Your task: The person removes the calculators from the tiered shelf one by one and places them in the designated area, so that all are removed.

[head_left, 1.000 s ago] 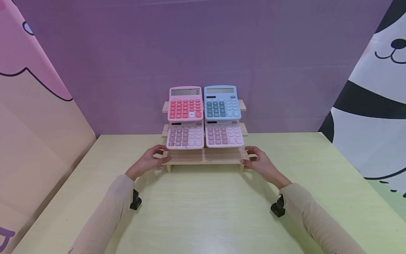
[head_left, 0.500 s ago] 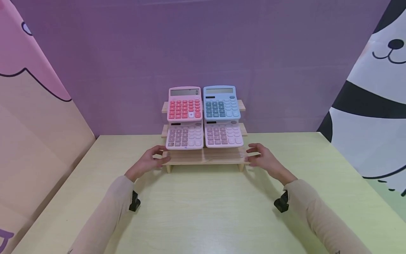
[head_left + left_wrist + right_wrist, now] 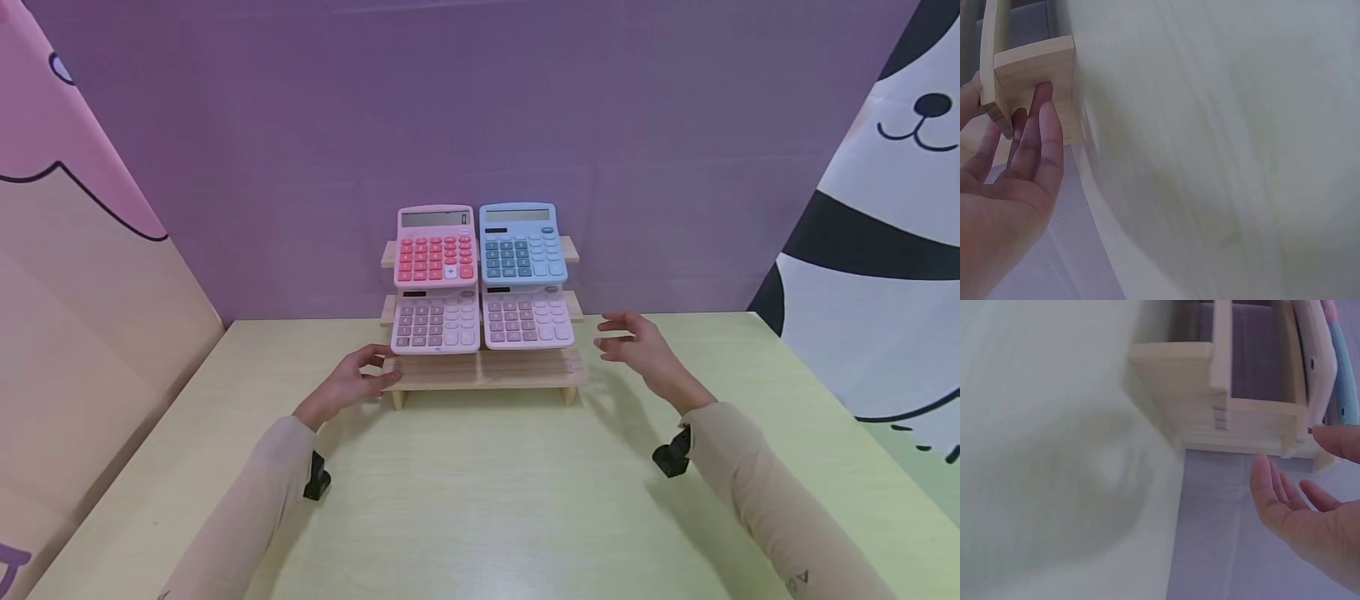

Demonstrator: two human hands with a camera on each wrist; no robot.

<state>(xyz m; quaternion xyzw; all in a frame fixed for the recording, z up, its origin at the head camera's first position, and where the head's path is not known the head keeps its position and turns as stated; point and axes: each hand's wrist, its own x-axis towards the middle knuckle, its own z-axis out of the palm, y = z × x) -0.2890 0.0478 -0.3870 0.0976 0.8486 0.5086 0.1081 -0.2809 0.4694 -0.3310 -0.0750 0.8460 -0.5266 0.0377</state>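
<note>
A stepped wooden display rack (image 3: 487,371) stands at the back of the table. On its top tier lean a pink calculator (image 3: 437,250) with red keys and a blue calculator (image 3: 522,250). Below them sit two pale pink calculators, one on the left (image 3: 435,321) and one on the right (image 3: 528,318). My left hand (image 3: 347,387) grips the left end of the bottom shelf. In the left wrist view its fingers (image 3: 1030,147) reach under the plank, with the thumb on the other side. Beside the rack's right end, my right hand (image 3: 643,350) hovers apart from it, fingers loosely bent and holding nothing.
The pale wooden tabletop (image 3: 480,492) stretches in front of the rack. A purple cloth (image 3: 480,100) hangs right behind it. Cartoon-printed panels flank the table, a pink one (image 3: 67,150) on the left and a panda one (image 3: 885,250) on the right.
My right hand has let go of the bottom shelf's right end and moved up and to the right, away from the rack. The left hand keeps its grip. The calculators stay in place.
</note>
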